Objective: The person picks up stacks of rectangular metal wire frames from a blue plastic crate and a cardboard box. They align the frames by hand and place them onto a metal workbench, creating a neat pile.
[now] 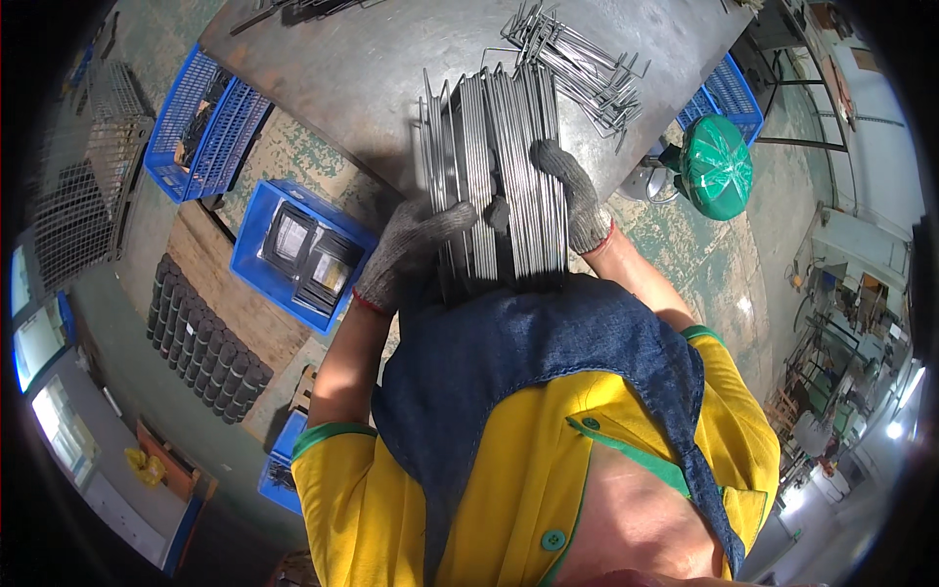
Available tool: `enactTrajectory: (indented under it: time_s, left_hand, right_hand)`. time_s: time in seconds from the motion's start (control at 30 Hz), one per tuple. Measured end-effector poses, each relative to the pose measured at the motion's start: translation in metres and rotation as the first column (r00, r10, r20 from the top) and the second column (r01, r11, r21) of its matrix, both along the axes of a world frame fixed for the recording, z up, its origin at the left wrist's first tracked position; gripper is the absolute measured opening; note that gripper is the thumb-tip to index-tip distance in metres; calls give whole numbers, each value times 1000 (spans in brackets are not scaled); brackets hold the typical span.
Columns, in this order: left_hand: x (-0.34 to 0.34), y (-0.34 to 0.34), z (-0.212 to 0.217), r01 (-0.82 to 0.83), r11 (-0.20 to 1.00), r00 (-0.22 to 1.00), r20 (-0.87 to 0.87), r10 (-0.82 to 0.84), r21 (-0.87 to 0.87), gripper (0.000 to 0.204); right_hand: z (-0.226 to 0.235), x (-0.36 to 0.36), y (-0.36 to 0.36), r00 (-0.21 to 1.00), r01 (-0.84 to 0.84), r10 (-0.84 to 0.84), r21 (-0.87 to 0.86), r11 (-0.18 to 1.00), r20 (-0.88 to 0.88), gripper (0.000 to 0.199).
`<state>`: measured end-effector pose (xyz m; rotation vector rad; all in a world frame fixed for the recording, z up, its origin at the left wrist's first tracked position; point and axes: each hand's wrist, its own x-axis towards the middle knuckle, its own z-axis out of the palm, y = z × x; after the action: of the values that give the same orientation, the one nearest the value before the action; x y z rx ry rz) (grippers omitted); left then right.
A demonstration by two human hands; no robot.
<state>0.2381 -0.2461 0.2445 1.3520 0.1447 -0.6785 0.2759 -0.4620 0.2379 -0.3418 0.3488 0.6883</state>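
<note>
You hold a thick bundle of metal wires in front of your body, at the near edge of the tabletop, its lower end against your apron. The wires are slim, round and silver-grey, packed side by side like the pages of a book. They run nearly parallel, away from you, with bright glints along their length and dark gaps between groups. At the far end their tips are uneven, a few on the left poking out higher than the rest.

Your left hand grasps the bundle's left side, one finger laid across the front. Your right hand grips the right side, its fingers partly hidden behind the metal. Both wear dark grey knitted gloves with a ribbed, woolly look and a thin red line at the cuff.

Beyond the bundle, a loose heap of bent wires lies crisscrossed on the tabletop, whose metal surface is smooth, dull grey and scuffed. The apron is dark blue, coarse cloth, over a yellow shirt with green edging. To your left stand a blue plastic bin holding flat dark pieces and a blue basket with mesh walls. To your right is a stool with a round seat under shiny, wrinkled green plastic.
</note>
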Motion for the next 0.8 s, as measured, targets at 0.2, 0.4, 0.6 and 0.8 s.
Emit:
enactTrajectory:
  time_s: [0.2, 0.4, 0.6, 0.8]
  left_hand:
    - [3, -4, 4, 46, 978, 992, 103, -69, 203, 36]
    - [-1, 8, -19, -47, 999, 997, 62, 48, -28, 29]
    - [6, 12, 14, 16, 1000, 997, -80, -16, 6, 25]
    - [2, 7, 1, -59, 996, 995, -82, 53, -71, 30]
  right_hand:
    - [0, 0, 2, 1000, 14, -14, -46, 999, -3, 33]
    - [2, 0, 1, 1000, 23, -22, -3, 1000, 5, 33]
    - [9, 0, 3, 1000, 6, -5, 17, 1000, -8, 33]
    - [6, 0, 1, 1000, -8, 9, -53, 999, 25, 33]
